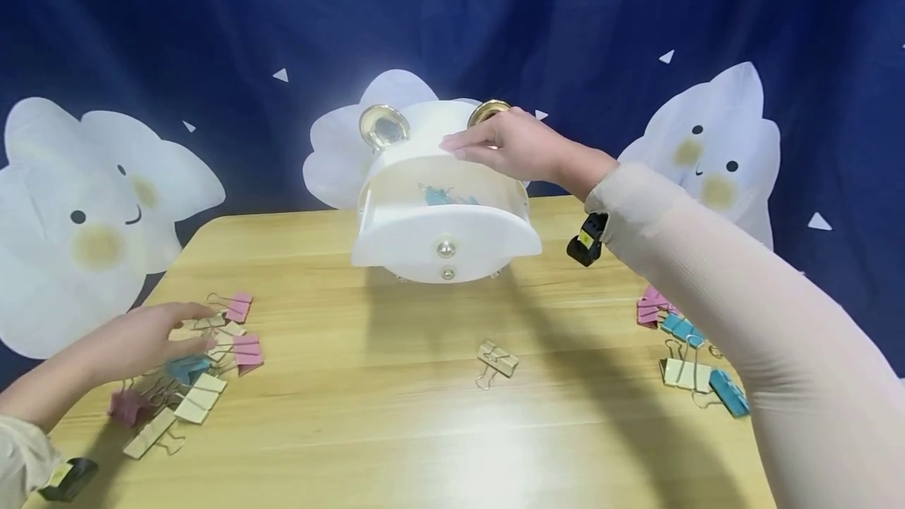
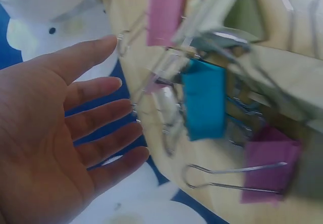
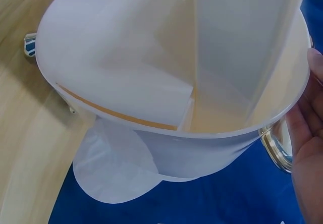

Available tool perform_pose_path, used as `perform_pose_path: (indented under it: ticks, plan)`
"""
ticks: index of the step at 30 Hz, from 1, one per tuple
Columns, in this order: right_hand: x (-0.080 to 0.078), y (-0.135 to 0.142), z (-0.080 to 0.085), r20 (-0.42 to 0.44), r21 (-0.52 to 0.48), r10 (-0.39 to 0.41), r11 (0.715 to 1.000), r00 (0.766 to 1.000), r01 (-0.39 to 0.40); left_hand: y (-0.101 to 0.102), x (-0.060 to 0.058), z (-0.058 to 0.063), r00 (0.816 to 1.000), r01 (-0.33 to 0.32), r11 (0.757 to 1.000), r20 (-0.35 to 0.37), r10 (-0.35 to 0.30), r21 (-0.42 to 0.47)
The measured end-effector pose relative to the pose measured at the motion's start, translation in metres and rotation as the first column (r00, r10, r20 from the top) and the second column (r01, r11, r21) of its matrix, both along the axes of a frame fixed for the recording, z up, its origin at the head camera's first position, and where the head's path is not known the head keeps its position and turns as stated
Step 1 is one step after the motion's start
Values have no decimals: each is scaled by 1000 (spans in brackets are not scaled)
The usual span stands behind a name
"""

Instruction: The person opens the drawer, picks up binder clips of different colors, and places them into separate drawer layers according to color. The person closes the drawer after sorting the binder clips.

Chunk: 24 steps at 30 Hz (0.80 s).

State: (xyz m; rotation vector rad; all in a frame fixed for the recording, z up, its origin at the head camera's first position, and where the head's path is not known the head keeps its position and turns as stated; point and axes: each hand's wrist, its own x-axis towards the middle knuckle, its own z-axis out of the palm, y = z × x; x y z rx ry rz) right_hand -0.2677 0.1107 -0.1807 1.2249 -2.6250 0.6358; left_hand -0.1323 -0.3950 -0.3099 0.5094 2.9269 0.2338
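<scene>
A white container with gold ear-like discs and a lowered front flap stands at the table's back. Bluish things, not clear in kind, show inside it. My right hand touches its upper rim beside the right gold disc, fingers fairly straight; in the right wrist view the hand is partly cut off at the edge. My left hand hovers at a pile of binder clips, fingers extended and holding nothing. Near it are a blue binder clip and a pink binder clip.
A lone cream binder clip lies mid-table in front of the container. Several more pink, blue and cream clips, among them a cream binder clip, lie on the right beneath my right arm. A dark blue curtain hangs behind the wooden table.
</scene>
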Motion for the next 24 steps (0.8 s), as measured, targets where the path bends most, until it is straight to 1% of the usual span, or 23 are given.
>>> perform_pose_path:
  ticks: [3, 7, 11, 15, 19, 22, 24]
  plan:
    - [0, -1, -1, 18, 6, 5, 1000, 1000, -5, -8, 4, -5, 1000, -28, 999, 11, 28, 15]
    - [0, -1, -4, 12, 4, 4, 1000, 1000, -4, -15, 6, -9, 997, -74, 997, 9, 74, 20]
    - [0, -1, -6, -5, 0, 3, 1000, 1000, -3, -22, 8, -10, 995, -102, 995, 14, 102, 6]
    - [0, -2, -6, -6, 0, 4, 1000, 1000, -4, -25, 13, -10, 994, -108, 994, 34, 109, -14]
    - [1, -3, -6, -10, -2, 7, 1000, 1000, -7, -27, 14, -14, 988, -97, 995, 116, 99, -26]
    - [1, -3, -6, -8, -3, 4, 1000, 1000, -4, -27, 13, -17, 979, -94, 995, 181, 98, -31]
    - [1, -3, -6, -5, -1, 2, 1000, 1000, -2, -27, 13, -18, 976, -89, 995, 194, 95, -37]
